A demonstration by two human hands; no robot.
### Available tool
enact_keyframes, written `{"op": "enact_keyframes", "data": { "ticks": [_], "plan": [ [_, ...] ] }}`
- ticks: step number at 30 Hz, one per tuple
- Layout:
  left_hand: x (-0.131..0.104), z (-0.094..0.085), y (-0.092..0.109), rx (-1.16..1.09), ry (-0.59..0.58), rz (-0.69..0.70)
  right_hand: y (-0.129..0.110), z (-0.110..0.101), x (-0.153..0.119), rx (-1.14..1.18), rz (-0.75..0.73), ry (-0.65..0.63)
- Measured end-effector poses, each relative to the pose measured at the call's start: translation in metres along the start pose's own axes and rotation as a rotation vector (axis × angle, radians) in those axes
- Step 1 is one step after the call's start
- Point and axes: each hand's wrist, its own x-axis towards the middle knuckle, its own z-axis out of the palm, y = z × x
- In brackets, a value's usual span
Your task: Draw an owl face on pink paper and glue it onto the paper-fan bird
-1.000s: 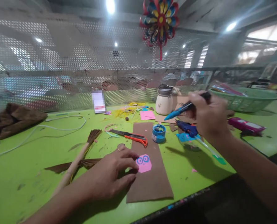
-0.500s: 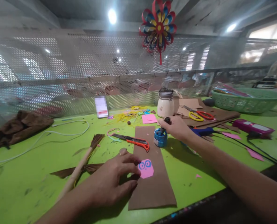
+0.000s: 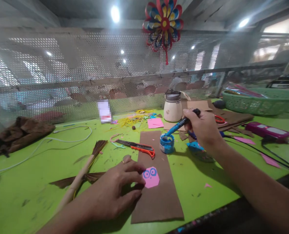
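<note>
Your right hand (image 3: 203,128) grips a dark pen (image 3: 178,125), its blue-coated tip slanting down to the mouth of the blue paint jar (image 3: 167,147). Your left hand (image 3: 117,182), loosely curled with fingers and thumb apart, reaches the left edge of the pink paper (image 3: 153,182), clipped at its corners, marked with blue rings, flat on brown cardboard (image 3: 159,205).
</note>
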Motion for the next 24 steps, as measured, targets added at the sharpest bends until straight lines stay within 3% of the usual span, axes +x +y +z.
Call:
{"op": "enact_keyframes", "data": {
  "ticks": [4, 9, 16, 24],
  "plan": [
    [0.0, 0.0, -0.001, 0.0, -0.018, -0.012, -0.009, -0.002, -0.004, 0.28, 0.146, -0.013],
    [0.0, 0.001, -0.002, -0.015, -0.02, 0.016, -0.013, 0.001, -0.024, 0.362, 0.199, -0.239],
    [0.002, -0.001, -0.002, -0.022, -0.045, 0.034, -0.018, 0.007, -0.054, 0.097, 0.008, -0.638],
    [0.003, 0.0, -0.002, -0.009, -0.053, 0.029, -0.019, 0.012, -0.06, 0.005, -0.116, -0.715]
  ]
}}
